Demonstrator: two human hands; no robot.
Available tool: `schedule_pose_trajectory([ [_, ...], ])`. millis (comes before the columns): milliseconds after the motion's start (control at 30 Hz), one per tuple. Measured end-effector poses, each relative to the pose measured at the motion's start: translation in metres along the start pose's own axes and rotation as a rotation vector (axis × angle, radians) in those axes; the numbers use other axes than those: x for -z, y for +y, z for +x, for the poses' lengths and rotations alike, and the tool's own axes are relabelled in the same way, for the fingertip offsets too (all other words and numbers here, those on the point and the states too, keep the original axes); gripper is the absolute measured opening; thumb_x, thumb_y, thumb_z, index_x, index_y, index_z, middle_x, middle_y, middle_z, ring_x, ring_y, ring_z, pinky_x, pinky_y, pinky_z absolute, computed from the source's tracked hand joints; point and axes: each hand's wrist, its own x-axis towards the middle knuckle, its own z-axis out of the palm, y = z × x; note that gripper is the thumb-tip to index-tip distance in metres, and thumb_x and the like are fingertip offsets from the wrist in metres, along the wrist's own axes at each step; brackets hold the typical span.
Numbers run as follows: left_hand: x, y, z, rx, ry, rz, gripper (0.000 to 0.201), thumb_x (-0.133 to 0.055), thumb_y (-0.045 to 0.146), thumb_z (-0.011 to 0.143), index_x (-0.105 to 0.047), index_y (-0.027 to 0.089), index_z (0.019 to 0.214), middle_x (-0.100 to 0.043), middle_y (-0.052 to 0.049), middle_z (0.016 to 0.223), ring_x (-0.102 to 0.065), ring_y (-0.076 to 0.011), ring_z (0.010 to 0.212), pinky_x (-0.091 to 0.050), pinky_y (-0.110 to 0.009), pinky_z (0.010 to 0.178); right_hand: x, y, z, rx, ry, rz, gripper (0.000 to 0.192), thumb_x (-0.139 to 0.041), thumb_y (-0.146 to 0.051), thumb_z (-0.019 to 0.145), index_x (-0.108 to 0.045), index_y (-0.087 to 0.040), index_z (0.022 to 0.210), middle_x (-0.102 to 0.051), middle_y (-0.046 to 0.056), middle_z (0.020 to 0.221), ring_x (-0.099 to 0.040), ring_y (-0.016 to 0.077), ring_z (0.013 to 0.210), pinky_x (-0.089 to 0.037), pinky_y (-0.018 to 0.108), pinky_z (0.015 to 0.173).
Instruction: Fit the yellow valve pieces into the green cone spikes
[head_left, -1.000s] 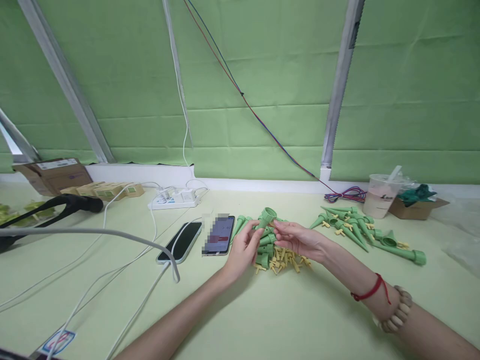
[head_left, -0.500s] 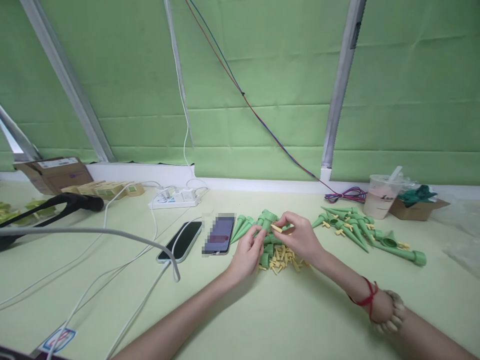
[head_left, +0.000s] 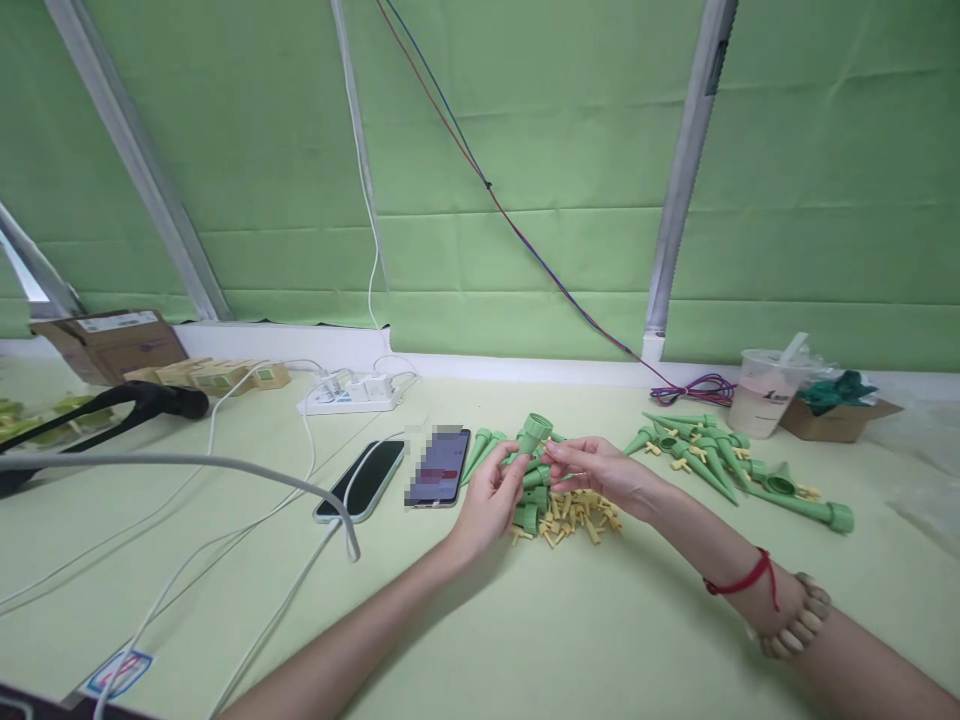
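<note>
Over the pile (head_left: 531, 517): spike (head_left: 533, 432), wide end up
Left hand (head_left: 489, 497): fingers clamped round the spike
Right hand (head_left: 600, 473): fingertips together on a yellow peg (head_left: 547, 446), mostly hidden, beside the spike
Below the hands: loose pegs (head_left: 576, 514)

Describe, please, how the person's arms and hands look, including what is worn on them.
Both forearms show no sleeves, and neither the left hand nor the right hand wears a glove. The right wrist carries a thin red cord with a loose end and, nearer the elbow, a pale, chunky bead bracelet. Nothing shows on the left wrist.
</note>
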Motion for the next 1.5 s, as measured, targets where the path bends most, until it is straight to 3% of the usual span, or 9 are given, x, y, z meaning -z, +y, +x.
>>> schedule_pose_trajectory([
  [133,-0.001,-0.003,-0.001,0.024,-0.004,0.024,0.031,-0.043,0.049,0.084,-0.044,0.02,0.095,-0.027,0.013,0.04,-0.022,-0.0037,0.025,-0.019,-0.014,0.024,-0.005,0.003,-0.001,0.153,0.129,-0.24,0.029,-0.067,-0.042,0.069,-0.055,-0.015,0.067,-0.059,0.001,0.065,-0.059,0.013,0.065,-0.053,0.027,0.062],
  [267,-0.002,-0.008,0.0,0.07,-0.008,0.005,0.033,-0.044,0.051,0.083,-0.044,0.02,0.093,-0.026,0.013,0.04,-0.02,-0.0035,0.024,-0.018,-0.014,0.023,-0.008,0.008,-0.003,0.585,0.334,-0.783,0.014,-0.054,-0.025,0.077,-0.053,-0.017,0.065,-0.056,0.003,0.07,-0.055,0.0146,0.066,-0.047,0.026,0.058],
  [333,-0.003,-0.008,0.0,0.082,-0.008,-0.009,0.034,-0.044,0.052,0.082,-0.045,0.02,0.091,-0.026,0.013,0.041,-0.02,-0.0032,0.024,-0.019,-0.014,0.023,-0.008,0.009,-0.003,0.682,0.359,-0.877,0.011,-0.052,-0.019,0.075,-0.052,-0.018,0.064,-0.056,0.003,0.072,-0.054,0.0145,0.067,-0.045,0.025,0.058],
  [433,-0.003,-0.009,0.001,0.082,0.002,-0.032,0.035,-0.045,0.054,0.081,-0.044,0.02,0.09,-0.027,0.012,0.043,-0.022,-0.0027,0.026,-0.022,-0.013,0.024,-0.006,0.007,-0.002,0.472,0.316,-0.707,0.013,-0.06,-0.025,0.072,-0.053,-0.017,0.064,-0.058,0.003,0.067,-0.056,0.0153,0.065,-0.047,0.024,0.054],
  [600,-0.001,-0.009,0.003,0.071,0.003,-0.063,0.036,-0.048,0.053,0.08,-0.044,0.02,0.094,-0.03,0.012,0.044,-0.025,-0.0029,0.026,-0.025,-0.013,0.024,-0.008,0.002,-0.002,0.009,-0.051,-0.104,0.04,-0.055,-0.053,0.075,-0.062,-0.014,0.08,-0.058,0.001,0.063,-0.06,0.0157,0.064,-0.055,0.031,0.058],
  [867,0.003,-0.002,0.003,0.043,-0.004,-0.008,0.034,-0.049,0.049,0.081,-0.048,0.018,0.097,-0.034,0.011,0.042,-0.029,-0.0035,0.026,-0.025,-0.014,0.025,-0.011,-0.001,-0.004,0.063,0.017,-0.197,0.03,-0.065,-0.042,0.07,-0.066,-0.012,0.073,-0.062,0.004,0.067,-0.059,0.0121,0.061,-0.053,0.025,0.059],
  [1067,0.001,-0.004,0.003,0.097,0.007,0.0,0.039,-0.046,0.051,0.082,-0.047,0.019,0.104,-0.034,0.011,0.042,-0.028,-0.0044,0.025,-0.024,-0.015,0.024,-0.005,0.014,0.003,0.463,0.343,-0.79,0.028,-0.054,-0.033,0.079,-0.061,-0.015,0.058,-0.061,0.005,0.059,-0.058,0.0152,0.058,-0.045,0.024,0.055],
  [1267,0.006,-0.005,0.008,0.033,0.04,-0.032,0.04,-0.045,0.052,0.082,-0.047,0.02,0.106,-0.034,0.011,0.043,-0.028,-0.0044,0.026,-0.026,-0.015,0.026,0.0,0.009,0.004,0.049,0.033,-0.226,0.032,-0.064,-0.046,0.072,-0.064,-0.015,0.082,-0.064,0.006,0.085,-0.061,0.0139,0.063,-0.053,0.025,0.053],
  [1500,0.007,-0.008,0.009,-0.011,0.049,0.0,0.041,-0.046,0.051,0.081,-0.049,0.019,0.107,-0.037,0.01,0.045,-0.032,-0.0035,0.027,-0.025,-0.014,0.028,0.0,0.0,0.001,-0.006,-0.034,0.103,0.034,-0.066,-0.045,0.072,-0.066,-0.015,0.088,-0.061,0.004,0.084,-0.058,0.0092,0.066,-0.056,0.022,0.059],
])
